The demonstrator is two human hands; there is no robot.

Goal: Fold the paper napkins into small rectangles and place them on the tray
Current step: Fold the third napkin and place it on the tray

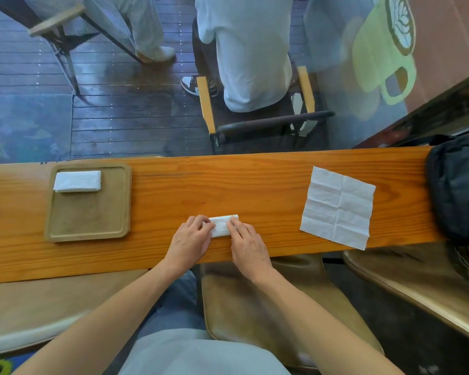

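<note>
White paper napkin (222, 226), already folded down to a small rectangle, lies flat on the wooden counter (255, 182) at centre frame, pinned at both ends: left hand (190, 239) presses fingertips on its left end, right hand (248, 244) presses on its right end, both flat and narrow, pressing rather than gripping. Risk: thin soft paper can spring back open once the pressure lifts, so the crease may not hold; a one-handed pickup could let the layers fan apart on the way to the tray. It also sits near the counter's lower edge, so a careless slide could drop it off. Wooden tray (125, 201), left of frame, holds one folded napkin (77, 181) in its upper left corner, rest bare, plenty of room. Unfolded napkin (339, 207), creased, lies open at right of frame, well apart, close to a dark bag (460, 185).
</note>
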